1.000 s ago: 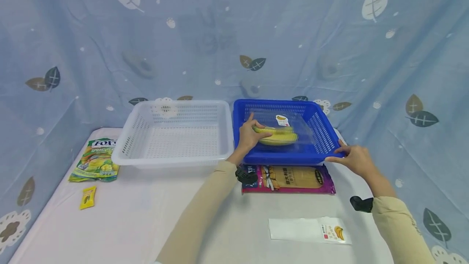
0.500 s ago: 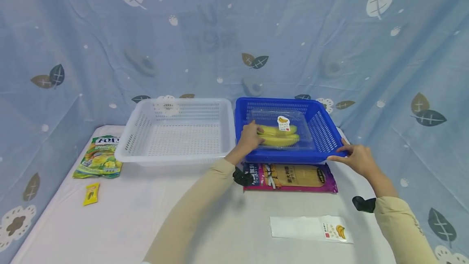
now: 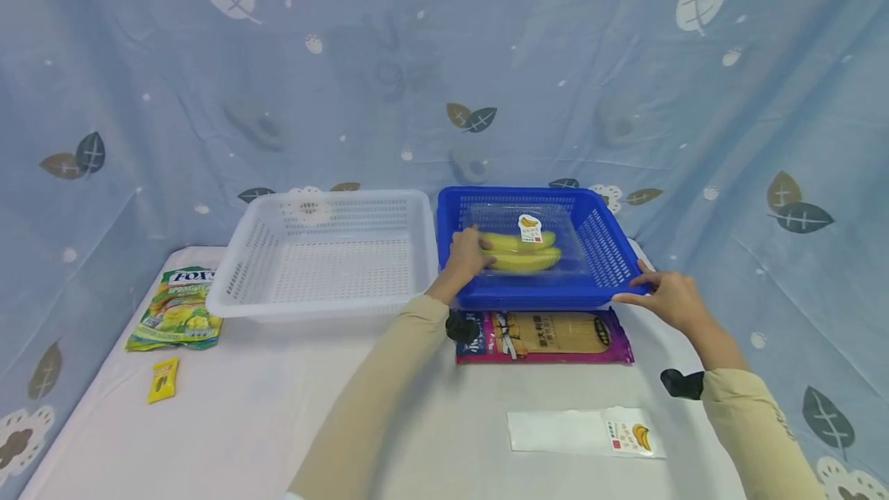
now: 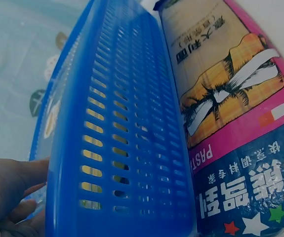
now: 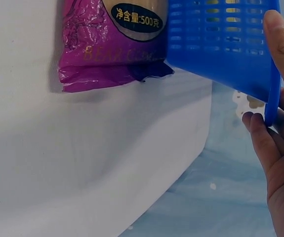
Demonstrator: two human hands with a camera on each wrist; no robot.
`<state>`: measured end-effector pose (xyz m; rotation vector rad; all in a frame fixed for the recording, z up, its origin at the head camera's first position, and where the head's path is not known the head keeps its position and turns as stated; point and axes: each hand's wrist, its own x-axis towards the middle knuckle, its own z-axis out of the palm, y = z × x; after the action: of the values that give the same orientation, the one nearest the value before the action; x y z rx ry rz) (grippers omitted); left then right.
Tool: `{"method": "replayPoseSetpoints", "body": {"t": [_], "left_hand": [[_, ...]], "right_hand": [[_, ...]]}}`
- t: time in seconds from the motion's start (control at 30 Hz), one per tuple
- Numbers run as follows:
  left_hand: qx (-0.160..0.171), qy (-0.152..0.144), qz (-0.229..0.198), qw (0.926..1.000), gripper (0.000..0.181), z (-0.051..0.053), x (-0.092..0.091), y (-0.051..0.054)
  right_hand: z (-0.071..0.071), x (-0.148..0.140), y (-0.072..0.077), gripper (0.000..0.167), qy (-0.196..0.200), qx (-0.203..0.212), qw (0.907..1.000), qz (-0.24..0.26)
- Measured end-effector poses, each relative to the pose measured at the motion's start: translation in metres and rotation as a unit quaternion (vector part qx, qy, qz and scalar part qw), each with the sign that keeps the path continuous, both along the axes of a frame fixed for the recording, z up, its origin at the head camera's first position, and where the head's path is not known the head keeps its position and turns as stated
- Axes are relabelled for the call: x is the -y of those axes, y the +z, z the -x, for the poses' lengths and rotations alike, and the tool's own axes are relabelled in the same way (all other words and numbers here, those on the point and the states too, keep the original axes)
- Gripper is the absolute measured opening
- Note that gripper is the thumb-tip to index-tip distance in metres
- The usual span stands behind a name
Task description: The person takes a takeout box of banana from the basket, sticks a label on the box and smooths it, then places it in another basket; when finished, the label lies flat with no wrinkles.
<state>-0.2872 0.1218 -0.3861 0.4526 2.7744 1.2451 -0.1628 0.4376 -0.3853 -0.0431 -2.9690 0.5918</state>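
A clear plastic box of bananas (image 3: pixel 522 250) with a banana sticker lies inside the blue basket (image 3: pixel 535 302). My left hand (image 3: pixel 467 259) reaches over the basket's front left and holds the left end of the box with curled fingers. In the left wrist view, the basket wall (image 4: pixel 127 123) partly hides that hand (image 4: pixel 13 197), and yellow shows through the slots. At the front right corner my right hand (image 3: pixel 670 298) pinches the basket's rim. The right wrist view shows the thumb on one side of the rim and fingers (image 5: pixel 264 143) on the other.
A white basket (image 3: pixel 319 307) stands left of the blue one. A pasta packet (image 3: pixel 549 336) lies along the blue basket's front. Nearer is a white sleeve with a banana print (image 3: pixel 583 432). A green FOX'S bag (image 3: pixel 177 311) and small yellow sachet (image 3: pixel 163 380) lie far left.
The banana box, tilted in my left hand a second ago, now lies flat in the blue basket. My left hand stays at its left end. The right hand keeps its hold on the rim.
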Motion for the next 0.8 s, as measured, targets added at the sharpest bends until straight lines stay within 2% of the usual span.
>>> {"method": "replayPoseSetpoints", "body": {"t": [0.13, 0.3, 0.5, 0.53, 0.57, 0.73, 0.77, 0.8], "left_hand": [[-0.015, 0.008, -0.004, 0.9998, 0.025, 0.002, 0.001, -0.002], [-0.028, 0.019, -0.02, 0.9992, 0.024, 0.002, 0.0, -0.007], [-0.017, 0.036, -0.021, 0.999, 0.025, 0.005, -0.002, -0.02], [-0.029, 0.036, -0.021, 0.9987, 0.023, 0.009, -0.003, -0.028], [-0.031, 0.037, -0.018, 0.9987, 0.023, 0.01, -0.003, -0.028], [-0.034, 0.038, -0.025, 0.9984, 0.024, 0.009, -0.006, -0.024], [-0.022, 0.037, -0.023, 0.9988, 0.025, 0.003, -0.006, -0.016], [-0.02, 0.032, -0.026, 0.999, 0.026, 0.002, -0.007, -0.014]], "right_hand": [[0.0, 0.001, 0.0, 0.055, 0.002, -0.006, 1.0, 0.005], [-0.001, 0.001, -0.001, 0.056, 0.001, -0.005, 1.0, 0.008], [0.001, 0.003, -0.004, 0.054, 0.007, -0.01, 0.9999, 0.011], [0.001, 0.003, -0.004, 0.053, 0.008, -0.01, 0.9999, 0.012], [0.001, 0.003, -0.005, 0.053, 0.009, -0.01, 0.9998, 0.013], [0.001, 0.001, -0.002, 0.053, 0.016, -0.013, 0.9997, 0.015], [0.001, 0.0, -0.001, 0.053, 0.015, -0.013, 0.9997, 0.013], [0.0, -0.001, 0.0, 0.052, 0.014, -0.014, 0.9997, 0.011]]}}
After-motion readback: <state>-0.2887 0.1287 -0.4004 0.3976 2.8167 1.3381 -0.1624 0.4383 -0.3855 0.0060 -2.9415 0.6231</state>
